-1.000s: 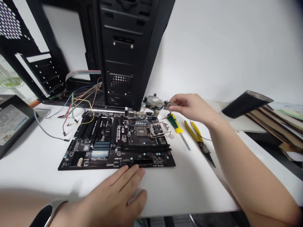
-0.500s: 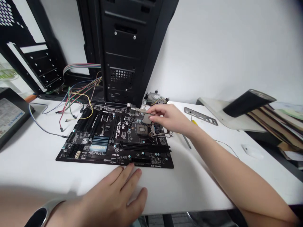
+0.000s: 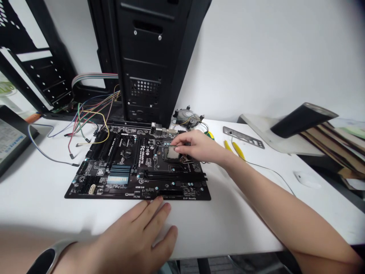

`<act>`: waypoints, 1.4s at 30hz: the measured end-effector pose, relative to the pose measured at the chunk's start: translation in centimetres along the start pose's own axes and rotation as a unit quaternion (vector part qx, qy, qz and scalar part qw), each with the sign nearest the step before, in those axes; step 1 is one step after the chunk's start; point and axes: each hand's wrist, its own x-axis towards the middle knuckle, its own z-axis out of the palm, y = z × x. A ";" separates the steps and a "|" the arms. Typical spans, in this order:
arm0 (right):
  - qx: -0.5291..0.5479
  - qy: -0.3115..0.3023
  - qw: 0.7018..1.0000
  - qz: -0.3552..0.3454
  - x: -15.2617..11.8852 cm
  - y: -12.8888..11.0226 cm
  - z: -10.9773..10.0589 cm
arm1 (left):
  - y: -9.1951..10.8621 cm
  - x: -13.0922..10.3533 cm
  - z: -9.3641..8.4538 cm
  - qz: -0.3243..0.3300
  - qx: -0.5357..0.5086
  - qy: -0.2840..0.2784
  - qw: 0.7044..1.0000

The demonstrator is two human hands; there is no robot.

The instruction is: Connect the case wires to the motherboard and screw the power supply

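Note:
A black motherboard (image 3: 122, 167) lies flat on the white table (image 3: 42, 201). My right hand (image 3: 196, 146) pinches a small square grey processor chip (image 3: 172, 152) and holds it right on the board's socket. My left hand (image 3: 137, 238) rests palm down on the table, fingertips just short of the board's near edge, holding nothing. A dark band sits on that wrist.
A tall black computer case (image 3: 151, 57) stands behind the board, with coloured wires (image 3: 85, 118) trailing out. A cooler fan (image 3: 188, 116), yellow-handled pliers (image 3: 235, 148), a metal plate (image 3: 242, 137), a white mouse (image 3: 306, 179) and stacked books (image 3: 333, 140) lie to the right. A power supply (image 3: 11, 140) sits left.
My right hand has carried the chip from beside the fan leftward and down onto the socket. My left hand has stayed in place.

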 end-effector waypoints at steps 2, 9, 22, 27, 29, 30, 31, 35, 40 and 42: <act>-0.003 -0.001 1.000 0.002 0.0 0.0 0.0 | 0.1 0.0 -0.1 0.001 -0.003 -0.001 1.000; 0.002 0.000 1.000 0.007 0.0 0.0 0.1 | 0.2 0.2 -0.3 0.000 -0.002 -0.010 1.000; -0.050 0.010 0.998 -0.044 0.2 0.5 0.3 | 0.2 0.2 -0.5 -0.009 -0.003 -0.008 1.000; -0.076 0.010 0.995 -0.058 0.1 0.6 0.4 | 0.2 0.2 -0.4 -0.011 -0.008 -0.005 1.000; -0.081 0.012 0.995 -0.062 0.2 0.7 0.5 | 0.1 0.1 -0.3 -0.009 -0.009 -0.006 1.000; -0.085 0.014 0.994 -0.065 0.2 0.7 0.5 | 0.1 0.1 -0.3 -0.006 -0.008 -0.004 1.000; -0.089 0.015 0.993 -0.069 0.2 0.7 0.5 | 0.1 0.1 -0.3 -0.004 -0.007 -0.004 1.000; -0.110 0.010 0.991 -0.070 0.2 0.5 0.6 | 0.0 0.1 -0.3 -0.002 -0.004 -0.002 1.000; -0.139 0.014 0.986 -0.092 0.2 0.6 0.7 | 0.1 0.1 -0.5 -0.011 -0.013 -0.008 1.000; -0.151 0.018 0.982 -0.113 0.3 0.8 0.8 | 0.2 0.2 -0.6 -0.015 -0.012 -0.010 1.000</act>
